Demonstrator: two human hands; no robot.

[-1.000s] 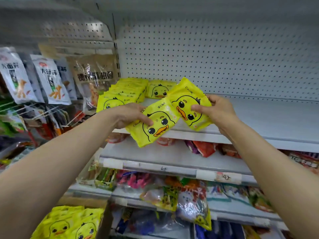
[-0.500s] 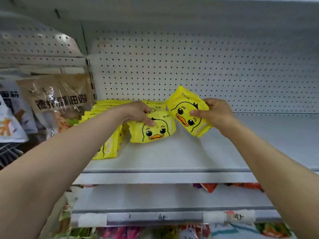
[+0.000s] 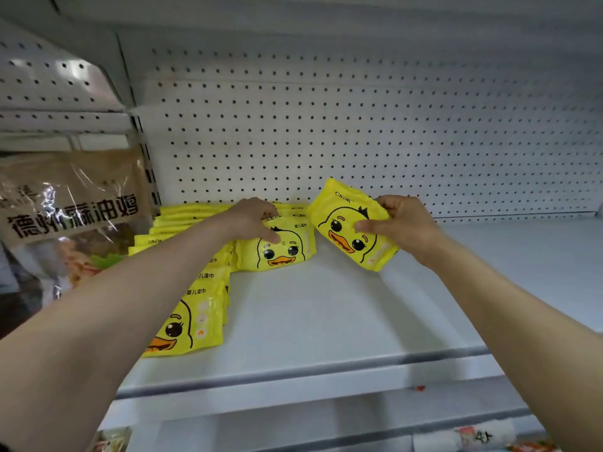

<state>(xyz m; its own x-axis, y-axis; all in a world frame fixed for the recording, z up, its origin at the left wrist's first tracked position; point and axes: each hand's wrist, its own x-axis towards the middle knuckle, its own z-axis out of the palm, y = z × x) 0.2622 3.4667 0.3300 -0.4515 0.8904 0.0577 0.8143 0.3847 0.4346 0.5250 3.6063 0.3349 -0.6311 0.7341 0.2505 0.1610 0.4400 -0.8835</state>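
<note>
Yellow duck-face packs stand in rows on a white shelf (image 3: pixel 326 321). My left hand (image 3: pixel 251 220) grips the top of one upright duck pack (image 3: pixel 284 252) at the front of a short back row, its base on the shelf. My right hand (image 3: pixel 398 223) holds a second duck pack (image 3: pixel 342 230) tilted, just above the shelf to the right of that row, thumb across its face. A longer row of duck packs (image 3: pixel 195 308) runs toward me on the left, partly hidden by my left forearm.
White pegboard (image 3: pixel 359 135) backs the shelf. A brown food bag with black lettering (image 3: pixel 71 203) hangs at the left beyond an upright post. The shelf's front lip (image 3: pixel 310 373) runs below my arms; a lower shelf with price labels (image 3: pixel 483 435) shows underneath.
The view has risen and closed in on the shelf. My left hand has set its pack down upright against the back row. My right hand's pack has moved slightly lower and further back.
</note>
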